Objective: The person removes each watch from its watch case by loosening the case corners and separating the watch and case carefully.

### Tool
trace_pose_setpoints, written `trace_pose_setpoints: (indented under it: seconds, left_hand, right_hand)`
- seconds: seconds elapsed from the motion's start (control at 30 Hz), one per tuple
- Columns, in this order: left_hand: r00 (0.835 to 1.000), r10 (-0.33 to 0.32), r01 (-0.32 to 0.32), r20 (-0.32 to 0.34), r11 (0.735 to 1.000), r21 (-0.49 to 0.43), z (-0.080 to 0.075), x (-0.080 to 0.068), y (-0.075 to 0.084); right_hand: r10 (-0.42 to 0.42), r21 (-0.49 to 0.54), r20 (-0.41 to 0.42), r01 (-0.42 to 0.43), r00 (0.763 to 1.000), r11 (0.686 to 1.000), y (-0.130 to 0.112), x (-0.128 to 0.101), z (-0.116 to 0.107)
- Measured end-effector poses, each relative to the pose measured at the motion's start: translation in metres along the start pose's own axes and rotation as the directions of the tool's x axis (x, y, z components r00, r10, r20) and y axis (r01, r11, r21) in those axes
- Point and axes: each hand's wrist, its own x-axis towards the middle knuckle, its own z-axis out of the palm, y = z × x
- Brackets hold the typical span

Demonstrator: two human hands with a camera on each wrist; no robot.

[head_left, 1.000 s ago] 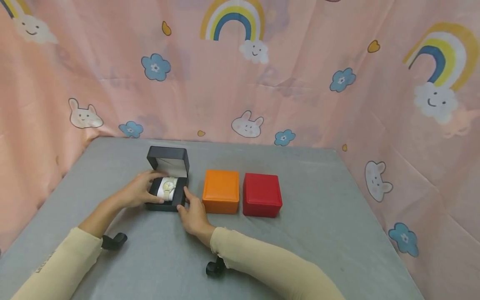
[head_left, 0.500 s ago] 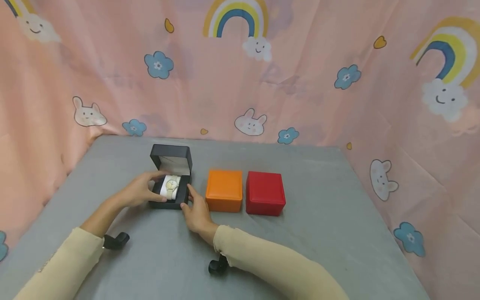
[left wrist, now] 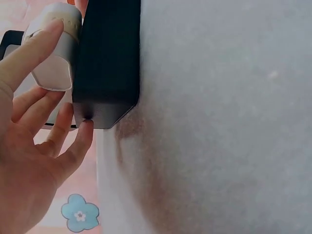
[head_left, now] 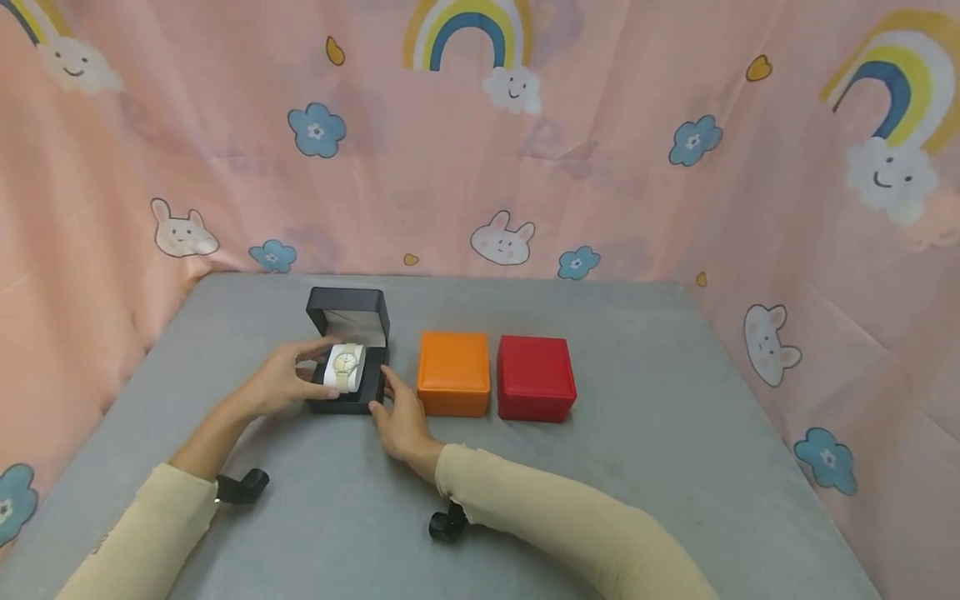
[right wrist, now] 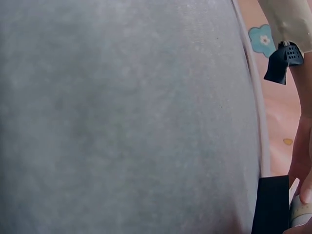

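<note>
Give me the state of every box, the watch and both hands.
Black box: open, lid raised
Orange box: closed
Red box: closed
Watch: strapped round the white cushion
White cushion: raised at least partly out of the black box
Left hand: gripping the white cushion
Right hand: holding the black box

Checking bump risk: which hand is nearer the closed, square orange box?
Right. The right hand, by the near left corner of the orange box, grips the open, square black box; the left hand, farther left, grips the rounded white watch cushion.
</note>
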Motion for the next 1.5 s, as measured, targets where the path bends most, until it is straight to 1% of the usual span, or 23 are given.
trace_pose_setpoints:
  seconds: [0.1, 0.27, 0.4, 0.6, 0.73, 0.87, 1.03, 1.37, 1.5]
  left_hand:
    - [1.0, 0.0, 0.0, -0.005, 1.0, -0.019, 0.0, 0.001, 0.001]
    - [1.0, 0.006, -0.007, -0.014, 0.999, -0.05, -0.004, -0.001, 0.004]
    - [1.0, -0.011, 0.01, -0.014, 0.998, -0.068, -0.008, -0.005, 0.004]
    - [0.999, -0.036, 0.035, -0.025, 0.997, -0.071, -0.01, -0.01, 0.005]
    - [0.999, -0.045, 0.042, -0.031, 0.996, -0.075, -0.013, -0.012, 0.008]
    - [0.999, -0.038, 0.036, -0.03, 0.995, -0.09, -0.015, -0.015, 0.011]
    - [0.999, -0.023, 0.02, -0.034, 0.995, -0.093, -0.017, -0.018, 0.015]
    - [0.997, 0.013, -0.018, -0.07, 0.997, -0.073, -0.018, -0.024, 0.018]
    - [0.997, 0.03, -0.037, -0.071, 0.995, -0.094, -0.017, -0.025, 0.019]
  right_hand:
    - [0.02, 0.0, 0.003, -0.02, 1.0, 1.0, 0.0, 0.001, -0.002]
    - [0.054, 0.022, 0.004, -0.054, 0.999, 0.998, -0.002, 0.002, -0.002]
    - [0.055, 0.031, 0.022, -0.056, 0.998, 0.998, -0.006, 0.002, -0.001]
    - [0.085, 0.022, 0.029, -0.085, 0.996, 0.996, -0.009, 0.0, -0.002]
    - [0.096, 0.042, 0.04, -0.098, 0.995, 0.994, -0.011, 0.0, -0.002]
    - [0.096, 0.063, 0.041, -0.099, 0.995, 0.993, -0.012, -0.001, -0.002]
    - [0.102, 0.074, 0.021, -0.103, 0.995, 0.992, -0.013, 0.0, -0.001]
    - [0.113, 0.025, 0.054, -0.114, 0.992, 0.993, -0.02, -0.002, -0.001]
    - [0.141, 0.023, 0.058, -0.143, 0.988, 0.989, -0.027, -0.004, -0.006]
